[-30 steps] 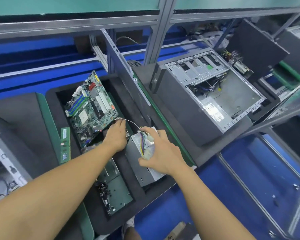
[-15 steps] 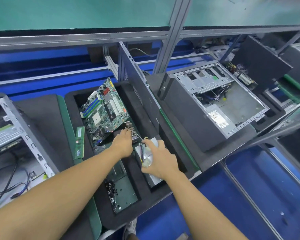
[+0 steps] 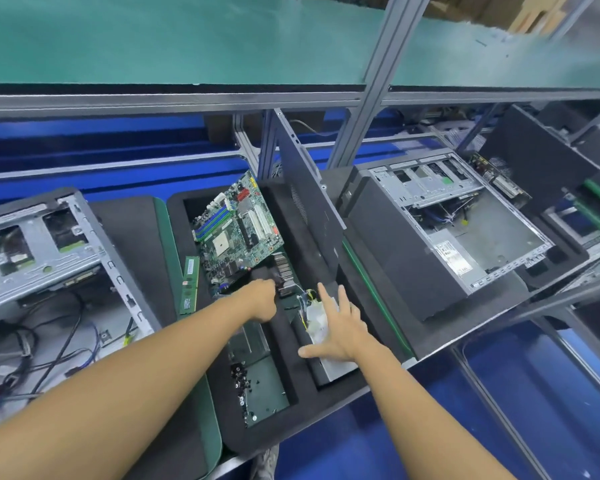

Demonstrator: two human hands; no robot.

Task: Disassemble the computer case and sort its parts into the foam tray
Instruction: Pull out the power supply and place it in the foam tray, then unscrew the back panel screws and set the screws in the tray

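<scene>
Our right hand [image 3: 338,329] is just over the power box [image 3: 336,370] in the tray's [image 3: 274,431] right slot, fingers spread wide. The box runs near to far under it. Our left hand [image 3: 262,301] curls round the cooler [image 3: 282,268], just left.

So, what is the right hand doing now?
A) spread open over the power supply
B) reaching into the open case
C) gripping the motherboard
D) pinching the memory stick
A: the right hand is spread out, not curled, over the power supply that lies in the foam tray.
</scene>
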